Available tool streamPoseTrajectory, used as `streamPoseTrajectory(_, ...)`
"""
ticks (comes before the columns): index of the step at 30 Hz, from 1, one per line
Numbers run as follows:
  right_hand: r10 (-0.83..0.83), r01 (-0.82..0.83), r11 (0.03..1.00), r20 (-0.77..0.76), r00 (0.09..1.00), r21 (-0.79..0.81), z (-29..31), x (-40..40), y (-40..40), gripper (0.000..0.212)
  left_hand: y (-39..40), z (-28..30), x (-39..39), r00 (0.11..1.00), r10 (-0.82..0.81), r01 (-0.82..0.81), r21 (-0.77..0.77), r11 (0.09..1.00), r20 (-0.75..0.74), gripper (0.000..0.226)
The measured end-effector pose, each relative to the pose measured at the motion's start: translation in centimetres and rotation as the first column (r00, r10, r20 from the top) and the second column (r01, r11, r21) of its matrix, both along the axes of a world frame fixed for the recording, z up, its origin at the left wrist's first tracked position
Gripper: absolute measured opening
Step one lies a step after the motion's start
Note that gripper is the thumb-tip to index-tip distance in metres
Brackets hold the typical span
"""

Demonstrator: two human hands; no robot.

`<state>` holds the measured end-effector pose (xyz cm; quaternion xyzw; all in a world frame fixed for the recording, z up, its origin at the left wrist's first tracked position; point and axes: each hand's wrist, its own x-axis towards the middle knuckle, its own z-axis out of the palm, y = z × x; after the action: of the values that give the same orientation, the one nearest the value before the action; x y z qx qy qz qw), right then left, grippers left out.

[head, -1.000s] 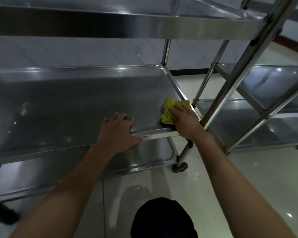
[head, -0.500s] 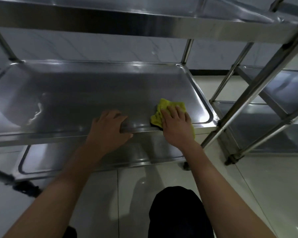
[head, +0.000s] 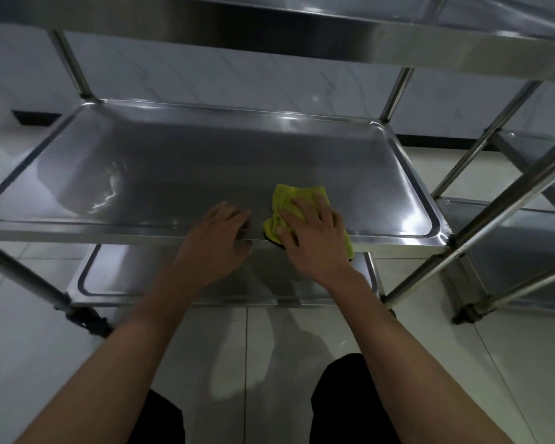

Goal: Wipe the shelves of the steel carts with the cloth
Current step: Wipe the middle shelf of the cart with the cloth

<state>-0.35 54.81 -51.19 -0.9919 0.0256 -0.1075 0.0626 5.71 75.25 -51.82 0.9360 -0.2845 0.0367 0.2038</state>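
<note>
I am seeing two steel carts: the near cart point(head: 205, 174) is showing three shelves, while the second cart point(head: 526, 219) is getting cut off at the right edge. The right hand point(head: 314, 238) is lying flat with spread fingers, pressing one yellow cloth point(head: 289, 200) on the middle shelf's front edge near the frame's center, hiding part of it. The left hand point(head: 215, 241) is curling over that shelf's front rim just beside it.

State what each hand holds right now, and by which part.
The right hand presses the yellow cloth flat on the middle shelf, covering its near half. The left hand grips that shelf's front rim.
</note>
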Motion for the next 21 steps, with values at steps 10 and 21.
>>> streamPoseTrajectory(10, 0.04, -0.053, 0.994, -0.13, 0.991, -0.097, 0.4, 0.0, -0.6, 0.052, 0.8, -0.2, -0.1, 0.997, 0.002, -0.007, 0.057, 0.998, 0.079, 0.051)
streamPoseTrajectory(21, 0.201, -0.197, 0.979, -0.081, 0.976, 0.051, 3.5, -2.4, -0.3, 0.054, 1.3, 3.1, -2.2, 0.994, 0.057, -0.03, 0.271, 0.962, -0.093, 0.049)
